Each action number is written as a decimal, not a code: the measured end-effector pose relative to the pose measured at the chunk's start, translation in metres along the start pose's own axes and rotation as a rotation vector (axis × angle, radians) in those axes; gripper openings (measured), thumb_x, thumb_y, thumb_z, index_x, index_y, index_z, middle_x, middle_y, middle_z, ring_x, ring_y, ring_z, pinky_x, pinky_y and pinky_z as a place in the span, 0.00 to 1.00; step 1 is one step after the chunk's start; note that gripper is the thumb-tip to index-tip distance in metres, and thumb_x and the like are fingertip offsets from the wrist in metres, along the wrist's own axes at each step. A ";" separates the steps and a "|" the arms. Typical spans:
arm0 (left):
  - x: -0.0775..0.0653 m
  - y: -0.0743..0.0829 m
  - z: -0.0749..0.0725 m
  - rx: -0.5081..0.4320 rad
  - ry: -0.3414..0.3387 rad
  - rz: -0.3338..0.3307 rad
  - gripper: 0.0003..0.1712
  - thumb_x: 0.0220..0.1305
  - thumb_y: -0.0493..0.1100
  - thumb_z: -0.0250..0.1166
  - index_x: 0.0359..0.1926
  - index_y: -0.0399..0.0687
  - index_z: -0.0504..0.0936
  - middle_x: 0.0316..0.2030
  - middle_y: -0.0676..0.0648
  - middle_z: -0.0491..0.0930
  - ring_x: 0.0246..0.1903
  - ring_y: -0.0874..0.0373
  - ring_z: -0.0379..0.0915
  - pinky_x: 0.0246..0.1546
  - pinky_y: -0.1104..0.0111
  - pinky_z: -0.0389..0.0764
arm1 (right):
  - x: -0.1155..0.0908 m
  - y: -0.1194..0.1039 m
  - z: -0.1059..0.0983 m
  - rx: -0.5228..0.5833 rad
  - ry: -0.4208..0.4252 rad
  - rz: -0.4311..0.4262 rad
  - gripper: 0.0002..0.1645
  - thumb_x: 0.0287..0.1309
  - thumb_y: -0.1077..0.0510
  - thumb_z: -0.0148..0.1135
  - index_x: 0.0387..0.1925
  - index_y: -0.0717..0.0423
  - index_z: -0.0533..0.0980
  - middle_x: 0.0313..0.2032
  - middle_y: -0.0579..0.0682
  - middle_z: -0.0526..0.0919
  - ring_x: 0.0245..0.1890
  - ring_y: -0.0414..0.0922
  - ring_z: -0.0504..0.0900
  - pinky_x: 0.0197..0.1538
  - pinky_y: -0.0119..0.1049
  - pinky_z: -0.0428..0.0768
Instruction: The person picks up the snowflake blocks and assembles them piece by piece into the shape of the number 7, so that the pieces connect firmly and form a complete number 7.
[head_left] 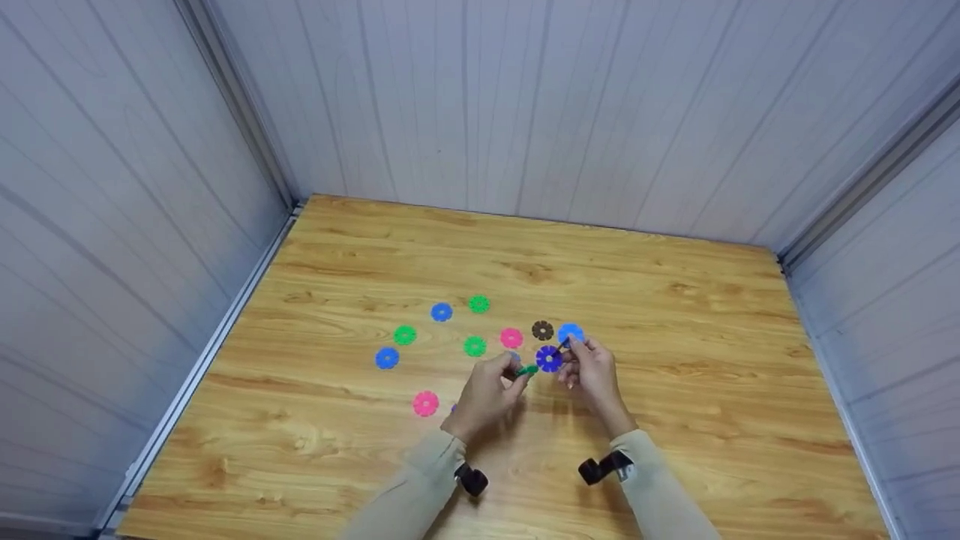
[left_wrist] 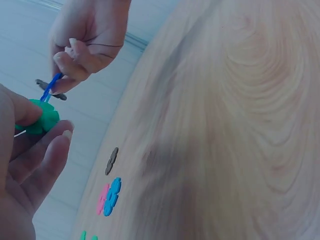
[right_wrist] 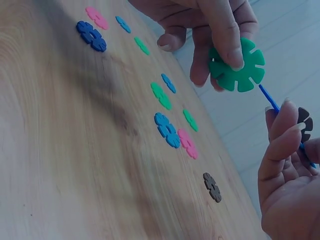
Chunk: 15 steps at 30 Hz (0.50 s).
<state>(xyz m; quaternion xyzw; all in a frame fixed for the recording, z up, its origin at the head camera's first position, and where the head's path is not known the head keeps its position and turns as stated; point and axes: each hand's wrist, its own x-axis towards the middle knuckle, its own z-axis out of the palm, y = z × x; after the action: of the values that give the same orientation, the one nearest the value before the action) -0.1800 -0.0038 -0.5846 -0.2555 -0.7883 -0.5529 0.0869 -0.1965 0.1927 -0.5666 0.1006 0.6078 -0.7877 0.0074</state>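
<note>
My left hand (head_left: pixel 491 394) pinches a green notched plastic disc (right_wrist: pixel 240 70) between thumb and fingers. Facing it, my right hand (head_left: pixel 596 375) holds several joined discs: a dark blue disc (head_left: pixel 549 358), a brown disc (right_wrist: pixel 305 124) standing crosswise, and a light blue disc (head_left: pixel 571 334). The dark blue disc's edge meets the green disc's rim in the right wrist view. Fingers partly cover the joined pieces. Both hands are raised above the wooden table (head_left: pixel 712 360). Behind the left hand, a light blue disc (right_wrist: pixel 167 130) lies partly hidden in the head view.
Loose discs lie beyond and left of the hands: pink (head_left: pixel 511 337), brown (head_left: pixel 542 330), green (head_left: pixel 475 346), blue (head_left: pixel 442 312) and several more. Near the left wrist lie another pink disc (head_left: pixel 426 403) and a dark blue one (right_wrist: pixel 91 36). Pale panels (head_left: pixel 480 112) enclose the table.
</note>
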 end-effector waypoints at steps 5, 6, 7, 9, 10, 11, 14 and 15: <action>-0.002 0.001 0.006 0.145 0.086 0.137 0.07 0.61 0.32 0.68 0.31 0.45 0.78 0.28 0.52 0.81 0.30 0.65 0.78 0.32 0.70 0.83 | -0.001 0.001 0.002 0.012 -0.005 -0.012 0.12 0.74 0.58 0.52 0.34 0.63 0.71 0.21 0.50 0.78 0.11 0.40 0.76 0.13 0.28 0.72; -0.003 0.001 0.008 0.178 0.110 0.163 0.08 0.60 0.31 0.68 0.30 0.45 0.78 0.28 0.52 0.80 0.29 0.64 0.78 0.32 0.70 0.83 | -0.001 0.001 0.002 0.012 -0.007 -0.014 0.12 0.74 0.58 0.52 0.34 0.63 0.71 0.21 0.50 0.78 0.12 0.41 0.77 0.14 0.29 0.73; -0.003 0.001 0.009 0.214 0.136 0.184 0.08 0.59 0.31 0.68 0.30 0.45 0.78 0.27 0.52 0.79 0.29 0.64 0.77 0.31 0.70 0.82 | -0.001 0.001 0.003 0.014 -0.007 -0.015 0.12 0.74 0.59 0.52 0.33 0.63 0.70 0.21 0.50 0.78 0.12 0.41 0.77 0.14 0.29 0.73; -0.004 0.001 0.012 0.255 0.181 0.217 0.09 0.58 0.31 0.69 0.28 0.46 0.77 0.27 0.53 0.78 0.29 0.64 0.76 0.31 0.71 0.81 | -0.002 0.001 0.005 0.014 -0.010 -0.023 0.12 0.74 0.59 0.52 0.33 0.63 0.70 0.22 0.51 0.78 0.12 0.41 0.77 0.14 0.29 0.74; -0.004 0.000 0.014 0.262 0.202 0.228 0.09 0.57 0.31 0.69 0.27 0.46 0.77 0.27 0.53 0.77 0.29 0.64 0.76 0.31 0.73 0.80 | -0.002 0.002 0.006 0.017 -0.008 -0.024 0.13 0.74 0.59 0.52 0.33 0.63 0.70 0.21 0.51 0.78 0.12 0.41 0.77 0.14 0.29 0.74; -0.004 0.000 0.016 0.261 0.221 0.234 0.10 0.57 0.31 0.69 0.27 0.46 0.77 0.26 0.53 0.76 0.28 0.64 0.75 0.31 0.74 0.79 | -0.002 0.002 0.006 0.015 -0.008 -0.029 0.13 0.74 0.59 0.51 0.33 0.63 0.70 0.21 0.51 0.78 0.12 0.41 0.77 0.14 0.29 0.74; -0.005 0.000 0.021 0.235 0.271 0.246 0.10 0.56 0.30 0.70 0.25 0.45 0.78 0.25 0.52 0.75 0.27 0.63 0.74 0.29 0.74 0.79 | -0.002 0.002 0.007 0.018 -0.011 -0.044 0.12 0.74 0.60 0.50 0.33 0.63 0.70 0.22 0.50 0.77 0.12 0.40 0.76 0.14 0.28 0.73; -0.006 0.000 0.022 0.223 0.284 0.246 0.10 0.56 0.30 0.70 0.25 0.45 0.79 0.25 0.52 0.75 0.26 0.63 0.74 0.28 0.73 0.79 | -0.002 0.002 0.007 0.017 -0.011 -0.048 0.12 0.75 0.60 0.49 0.33 0.63 0.69 0.22 0.50 0.77 0.12 0.40 0.75 0.14 0.28 0.73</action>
<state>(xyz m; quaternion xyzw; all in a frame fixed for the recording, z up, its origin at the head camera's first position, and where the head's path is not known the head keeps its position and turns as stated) -0.1717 0.0151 -0.5951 -0.2579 -0.7873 -0.4781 0.2916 -0.1957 0.1852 -0.5664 0.0817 0.6033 -0.7932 -0.0090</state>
